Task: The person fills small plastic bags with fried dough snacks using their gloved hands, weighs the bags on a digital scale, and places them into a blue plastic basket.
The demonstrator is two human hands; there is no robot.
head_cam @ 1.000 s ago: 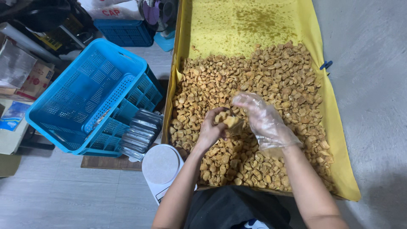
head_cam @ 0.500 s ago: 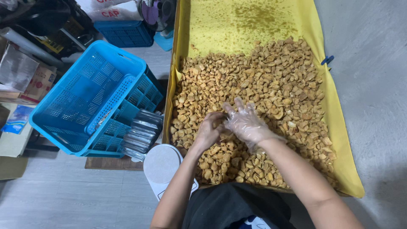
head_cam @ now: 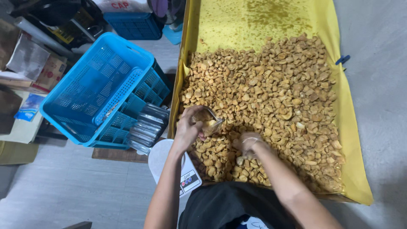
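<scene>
Two hands work low in the picture, over the near end of a heap of golden-brown fried snack pieces (head_cam: 271, 106) that covers a long tray lined with yellow sheeting (head_cam: 352, 140). The right hand (head_cam: 249, 143), in a thin clear glove, has dropped from where it was lifted half a second ago and now digs into the pile with its fingers curled around a scoop of pieces. The left hand (head_cam: 188, 127), bare, has slid away from it toward the tray's left rim and pinches a small clear plastic container (head_cam: 208, 121), tilted and partly filled with the snack; a second ago both hands met over the middle of the heap. Just beside the person's left forearm a white kitchen scale (head_cam: 178, 169) sits on the floor, where it was before. Left of the tray a stack of empty clear containers (head_cam: 146, 129) leans against a tilted blue plastic crate (head_cam: 97, 89), both unmoved. Farther off, the tray's far end shows bare yellow sheeting dotted with crumbs, and a darker blue crate (head_cam: 135, 25) stands beyond.
</scene>
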